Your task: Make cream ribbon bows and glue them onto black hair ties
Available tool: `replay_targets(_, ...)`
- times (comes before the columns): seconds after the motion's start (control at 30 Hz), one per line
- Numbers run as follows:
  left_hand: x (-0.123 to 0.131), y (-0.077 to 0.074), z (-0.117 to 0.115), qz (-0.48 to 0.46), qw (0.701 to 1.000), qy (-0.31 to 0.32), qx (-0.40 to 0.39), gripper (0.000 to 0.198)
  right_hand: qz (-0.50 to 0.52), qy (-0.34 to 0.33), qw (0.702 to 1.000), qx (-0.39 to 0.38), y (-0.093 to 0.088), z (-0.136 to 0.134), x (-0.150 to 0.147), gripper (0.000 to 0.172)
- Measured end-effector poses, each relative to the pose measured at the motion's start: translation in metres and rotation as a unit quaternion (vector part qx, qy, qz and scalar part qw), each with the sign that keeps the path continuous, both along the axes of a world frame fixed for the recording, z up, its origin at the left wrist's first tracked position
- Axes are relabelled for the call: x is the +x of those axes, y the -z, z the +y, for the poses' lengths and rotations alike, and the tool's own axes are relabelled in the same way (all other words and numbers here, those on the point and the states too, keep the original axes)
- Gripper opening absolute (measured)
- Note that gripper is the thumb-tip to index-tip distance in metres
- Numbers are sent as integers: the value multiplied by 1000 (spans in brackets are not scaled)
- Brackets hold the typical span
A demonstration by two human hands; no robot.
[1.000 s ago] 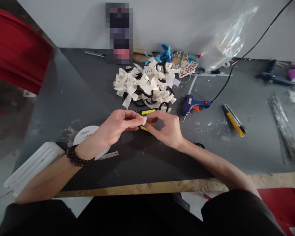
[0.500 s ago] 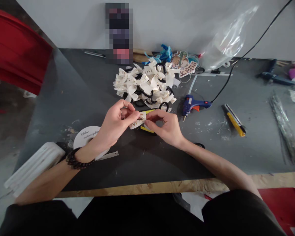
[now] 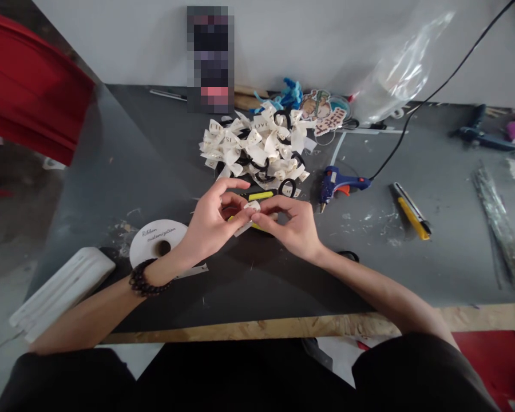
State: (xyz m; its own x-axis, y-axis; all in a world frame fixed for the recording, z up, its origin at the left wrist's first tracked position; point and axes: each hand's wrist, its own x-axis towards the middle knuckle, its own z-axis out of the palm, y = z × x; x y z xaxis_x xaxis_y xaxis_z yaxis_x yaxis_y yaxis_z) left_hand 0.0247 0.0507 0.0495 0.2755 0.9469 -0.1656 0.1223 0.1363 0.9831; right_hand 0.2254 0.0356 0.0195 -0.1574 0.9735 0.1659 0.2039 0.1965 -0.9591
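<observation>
Between my two hands, above black-and-yellow scissors (image 3: 261,195) lying on the table, is a small piece of white printed ribbon (image 3: 252,206). My left hand (image 3: 210,220) pinches it from the left with thumb and fingers, its index finger stretched out above. From the right, my right hand (image 3: 294,223) pinches the same ribbon between thumb and fingertips. The fingers partly hide the ribbon. Just beyond lies a pile of white ribbon bows on black hair ties (image 3: 257,143). A white ribbon spool (image 3: 154,237) lies beside my left wrist.
A blue glue gun (image 3: 341,182) with a black cable lies right of the pile. Farther right are a yellow cutter (image 3: 412,214), pliers (image 3: 480,134) and clear strips (image 3: 500,229). A white power strip (image 3: 64,292) is at the left edge; a pixelated object (image 3: 210,57) stands behind.
The ribbon has been folded up between my fingers and shows less of its print. My left hand has shifted slightly right, uncovering more of the spool.
</observation>
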Motion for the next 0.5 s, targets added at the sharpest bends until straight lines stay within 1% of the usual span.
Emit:
replay_targets(0.07,0,0,0,-23,1000,2,4,57,24,-10,1000,-15,2,0,0,18)
replay_targets(0.13,1,0,0,-67,998,-2,-15,60,41,-14,999,-14,3,0,0,18)
replay_targets(0.2,2,2,-1,-118,991,-4,-70,57,44,-17,999,-10,4,1,0,18)
replay_targets(0.27,5,5,-2,-160,978,-19,-134,49,47,-30,998,-18,6,3,0,20)
replay_targets(0.33,7,7,-2,-180,970,-54,-157,44,65,-44,996,-41,7,4,0,23)
replay_targets(0.37,8,7,-3,-184,969,-76,-145,40,80,-47,994,-54,8,5,0,25)
replay_targets(0.43,8,7,-3,-181,972,-117,-92,32,107,-40,991,-72,10,6,-1,27)
replay_targets(0.5,6,6,-3,-160,978,-126,-40,31,114,-21,990,-74,12,6,-2,29)
